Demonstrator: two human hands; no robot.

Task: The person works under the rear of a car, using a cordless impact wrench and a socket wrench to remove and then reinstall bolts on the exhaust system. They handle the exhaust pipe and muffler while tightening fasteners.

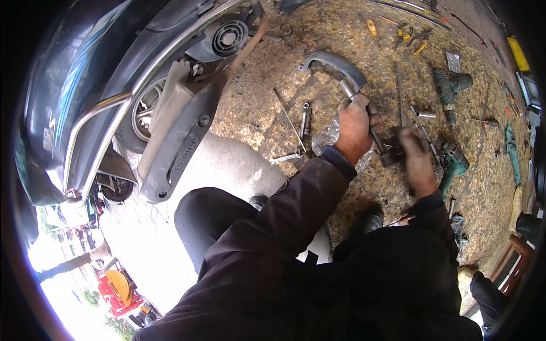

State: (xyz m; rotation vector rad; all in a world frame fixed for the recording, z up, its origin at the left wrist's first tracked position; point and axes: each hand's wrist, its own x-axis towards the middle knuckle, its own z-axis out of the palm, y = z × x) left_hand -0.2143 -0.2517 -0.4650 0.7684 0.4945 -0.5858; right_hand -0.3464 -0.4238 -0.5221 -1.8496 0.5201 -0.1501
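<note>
My left hand (354, 126) is closed around a rod-shaped metal tool. Its bright cylindrical end (346, 88) sticks out beyond my fingers, and its dark shaft (376, 138) runs down toward a dark blocky piece (392, 156). Beside that piece is my right hand (420, 166), smeared by motion, so its grip is unclear. A long thin rod (400, 94) extends away just above the right hand; whether I hold it cannot be told. Past the bright end lies a curved grey part (335, 61). Clear plastic wrap (326, 136) shows beside my left wrist.
At left stands a dark scooter (179, 142). Wrenches (306, 119) and a thin rod (289, 120) lie left of my hands. Green power drills (449, 91) (454, 165), a socket (426, 115) and yellow-handled pliers (405, 35) are scattered on the rough ground at right.
</note>
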